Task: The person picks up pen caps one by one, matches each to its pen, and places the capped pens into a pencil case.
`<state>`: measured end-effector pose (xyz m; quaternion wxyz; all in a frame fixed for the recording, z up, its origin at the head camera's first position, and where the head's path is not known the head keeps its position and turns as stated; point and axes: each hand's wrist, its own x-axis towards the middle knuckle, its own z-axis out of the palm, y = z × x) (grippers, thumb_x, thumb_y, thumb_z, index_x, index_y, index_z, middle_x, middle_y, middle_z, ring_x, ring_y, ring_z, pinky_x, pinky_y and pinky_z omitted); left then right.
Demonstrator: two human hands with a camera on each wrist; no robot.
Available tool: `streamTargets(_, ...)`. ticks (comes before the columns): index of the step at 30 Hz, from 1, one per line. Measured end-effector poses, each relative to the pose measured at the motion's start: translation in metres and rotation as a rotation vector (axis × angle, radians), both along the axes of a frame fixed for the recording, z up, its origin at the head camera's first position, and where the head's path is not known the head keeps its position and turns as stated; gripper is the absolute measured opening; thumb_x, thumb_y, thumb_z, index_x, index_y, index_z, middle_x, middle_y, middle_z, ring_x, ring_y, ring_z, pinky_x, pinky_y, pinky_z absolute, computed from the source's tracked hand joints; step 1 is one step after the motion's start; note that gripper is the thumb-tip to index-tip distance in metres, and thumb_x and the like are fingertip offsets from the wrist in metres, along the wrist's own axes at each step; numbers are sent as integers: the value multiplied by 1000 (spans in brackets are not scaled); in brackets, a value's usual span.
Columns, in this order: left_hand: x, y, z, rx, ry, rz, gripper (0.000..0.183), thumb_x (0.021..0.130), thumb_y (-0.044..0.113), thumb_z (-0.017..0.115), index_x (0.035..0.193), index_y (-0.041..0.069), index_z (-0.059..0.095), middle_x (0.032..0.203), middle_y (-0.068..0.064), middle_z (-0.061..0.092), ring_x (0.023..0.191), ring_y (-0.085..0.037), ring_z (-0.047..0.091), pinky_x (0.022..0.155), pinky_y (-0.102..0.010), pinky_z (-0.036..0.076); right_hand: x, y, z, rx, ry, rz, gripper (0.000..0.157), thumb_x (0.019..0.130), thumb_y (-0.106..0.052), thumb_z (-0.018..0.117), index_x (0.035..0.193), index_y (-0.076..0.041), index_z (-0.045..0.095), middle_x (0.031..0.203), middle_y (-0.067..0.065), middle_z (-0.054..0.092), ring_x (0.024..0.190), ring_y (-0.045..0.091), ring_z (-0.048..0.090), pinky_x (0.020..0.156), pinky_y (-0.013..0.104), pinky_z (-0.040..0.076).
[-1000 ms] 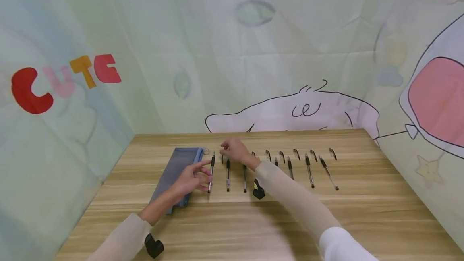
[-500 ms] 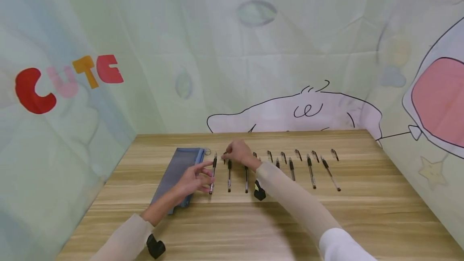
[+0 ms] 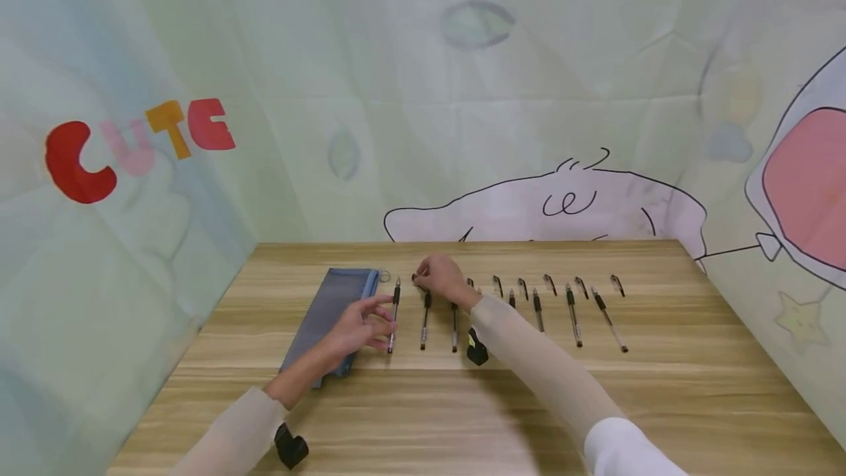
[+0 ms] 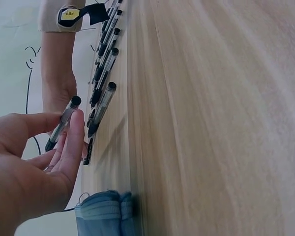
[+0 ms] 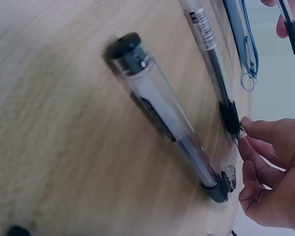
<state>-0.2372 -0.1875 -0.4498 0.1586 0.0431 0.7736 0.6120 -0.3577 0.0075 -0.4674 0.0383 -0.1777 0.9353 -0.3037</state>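
My left hand (image 3: 360,325) holds an uncapped black gel pen (image 4: 65,123) between thumb and fingers, above the table beside the pencil case. The pen's tip points away from me, towards the back wall. My right hand (image 3: 441,276) reaches to the far row, thumb and fingertips pinching a small black pen cap (image 3: 415,279). In the right wrist view the right hand (image 5: 278,167) mostly hides this cap. Just in front of it lies another uncapped pen (image 3: 425,320), its black grip (image 5: 229,118) near my fingertips.
A blue pencil case (image 3: 320,314) with a zip-pull ring (image 3: 385,276) lies left of the pens. Several uncapped pens, such as one at the right end (image 3: 609,320), lie in a row, with several caps (image 3: 617,285) behind them. A printed cloth (image 3: 317,189) hangs behind the table.
My right fingertips have closed on the cap, which has tilted at their tips. The left hand keeps the pen in nearly the same place; the head view has shifted slightly.
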Motion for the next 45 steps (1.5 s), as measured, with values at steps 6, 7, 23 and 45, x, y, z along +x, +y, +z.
streamTargets(6,1,6,-3,4,0,-6,63,95,0,67,152,-3,41,114,-16,60,82,-13,71,74,-37,67,2,5,-2,69,13,-30,19,97,-22,72,104,-6,80,103,9,79,81,17,71,70,28,61)
streamTargets(7,2,7,-3,5,3,-6,62,95,0,66,152,-3,41,113,-16,60,82,-13,71,74,-38,67,2,6,-2,77,18,-33,19,97,-22,71,103,-7,81,101,8,80,79,16,71,68,27,60)
streamTargets(23,0,18,-3,16,7,-13,63,94,-2,66,151,-6,40,115,-18,58,83,-12,70,73,-35,67,-5,21,0,1,38,-71,16,96,-17,70,101,-5,79,104,9,79,91,22,73,82,31,62)
streamTargets(45,-3,35,4,24,27,-39,64,94,-1,65,152,-7,38,111,-14,58,83,-13,69,74,-35,67,5,66,44,-401,-289,-75,36,104,-19,59,130,4,65,138,22,62,129,35,58,112,48,51)
